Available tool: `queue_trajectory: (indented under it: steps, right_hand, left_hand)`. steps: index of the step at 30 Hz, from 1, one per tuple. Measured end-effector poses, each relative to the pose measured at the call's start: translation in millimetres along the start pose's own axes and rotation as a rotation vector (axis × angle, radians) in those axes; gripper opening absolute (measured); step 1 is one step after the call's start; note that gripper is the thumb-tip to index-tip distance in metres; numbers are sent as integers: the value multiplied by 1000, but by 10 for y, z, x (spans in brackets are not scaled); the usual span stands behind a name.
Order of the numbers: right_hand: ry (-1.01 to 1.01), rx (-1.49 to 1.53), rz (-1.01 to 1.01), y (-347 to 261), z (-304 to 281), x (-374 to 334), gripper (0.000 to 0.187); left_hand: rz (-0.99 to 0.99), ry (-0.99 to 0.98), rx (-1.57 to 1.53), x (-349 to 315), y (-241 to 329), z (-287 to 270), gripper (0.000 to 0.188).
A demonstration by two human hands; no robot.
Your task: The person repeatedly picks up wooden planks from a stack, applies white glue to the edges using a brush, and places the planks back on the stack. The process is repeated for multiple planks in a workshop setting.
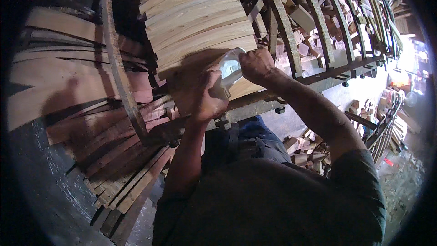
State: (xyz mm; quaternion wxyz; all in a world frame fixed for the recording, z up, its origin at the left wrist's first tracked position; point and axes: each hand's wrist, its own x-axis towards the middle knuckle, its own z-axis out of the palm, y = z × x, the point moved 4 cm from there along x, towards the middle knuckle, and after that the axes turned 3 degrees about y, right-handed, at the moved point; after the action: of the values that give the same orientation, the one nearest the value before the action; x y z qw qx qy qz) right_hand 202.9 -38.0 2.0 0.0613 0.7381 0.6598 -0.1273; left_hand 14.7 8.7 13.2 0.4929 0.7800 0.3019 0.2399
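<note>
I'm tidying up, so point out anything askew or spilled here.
The long boards at left lie fanned at uneven angles, unlike the neat row of boards ahead, and wood blocks show jumbled between the bars. No spill is clear around the whitish container in the left hand and right hand.

Harsh bluish-white light is glaring from the right, washing out detail there. The pale boards (195, 18) are catching a softer glow, and the white item (231, 67) is gleaming. A broad shadow is darkening the planks (59, 98) at left, while the shirt (268, 200) is sinking into gloom. The fisheye lens is curving the bars (283, 23); black is ringing the view.
</note>
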Motion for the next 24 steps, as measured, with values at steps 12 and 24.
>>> queue_trajectory:
  steps: [12,24]
  right_hand:
    - [-109,329,474,-439,161,-269,34]
    - [217,483,460,-383,330,-151,19]
  left_hand:
    - [92,118,-142,138,-192,82,59]
    - [8,16,-38,249,-167,-18,64]
